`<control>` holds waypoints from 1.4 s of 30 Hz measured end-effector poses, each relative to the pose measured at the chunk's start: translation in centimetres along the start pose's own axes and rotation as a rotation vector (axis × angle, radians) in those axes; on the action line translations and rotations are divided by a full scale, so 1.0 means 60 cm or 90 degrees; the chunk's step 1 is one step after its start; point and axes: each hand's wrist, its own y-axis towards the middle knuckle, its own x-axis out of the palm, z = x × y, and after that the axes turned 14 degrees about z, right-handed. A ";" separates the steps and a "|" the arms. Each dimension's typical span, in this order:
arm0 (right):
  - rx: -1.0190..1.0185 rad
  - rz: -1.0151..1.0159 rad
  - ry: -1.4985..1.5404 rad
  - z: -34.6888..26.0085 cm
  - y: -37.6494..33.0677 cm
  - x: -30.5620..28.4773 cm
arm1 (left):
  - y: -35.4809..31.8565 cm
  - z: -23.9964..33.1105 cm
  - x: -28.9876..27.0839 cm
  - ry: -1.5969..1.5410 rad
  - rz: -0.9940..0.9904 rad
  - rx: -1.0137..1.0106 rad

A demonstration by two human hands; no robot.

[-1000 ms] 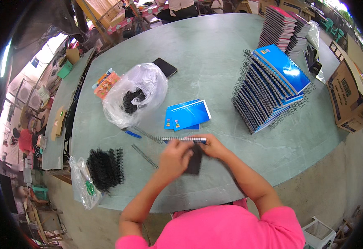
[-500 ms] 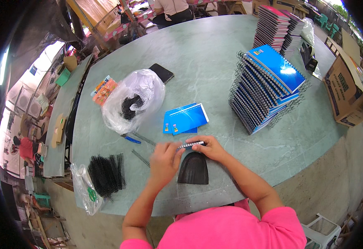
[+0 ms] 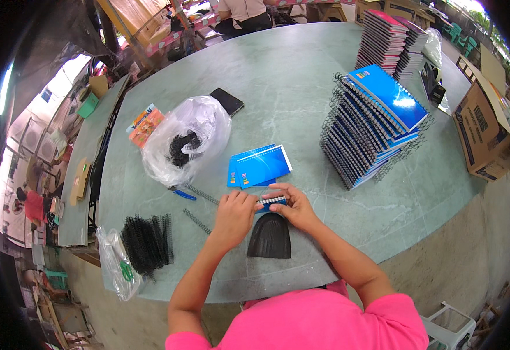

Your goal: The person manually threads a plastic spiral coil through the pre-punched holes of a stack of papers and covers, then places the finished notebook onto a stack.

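Both hands have shifted slightly left along the desk [image 3: 301, 87]; the black curved pad [image 3: 270, 236] now lies free below them. Left hand [image 3: 233, 214] and right hand [image 3: 293, 205] pinch a small blue notebook [image 3: 271, 201] between them, its wire binding mostly hidden by fingers

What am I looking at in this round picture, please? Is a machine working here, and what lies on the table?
No machine: a person in a pink shirt works with bare hands. A wide camera on the head looks down, so edges bend. The left hand and right hand together hold a small blue notebook at its wire spiral. Below it lies a black curved pad. On the green table are more blue notebooks, a tall stack of notebooks, black spirals and a clear bag.
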 end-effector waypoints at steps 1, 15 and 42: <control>0.027 0.023 0.032 -0.004 -0.001 0.004 | 0.006 0.004 -0.003 -0.026 0.000 -0.015; -0.083 -0.019 -0.282 0.037 -0.004 -0.022 | 0.030 0.040 0.053 -0.229 0.018 0.025; -0.137 -0.085 -0.413 0.004 -0.020 0.000 | 0.010 0.035 0.023 -0.306 0.065 -0.026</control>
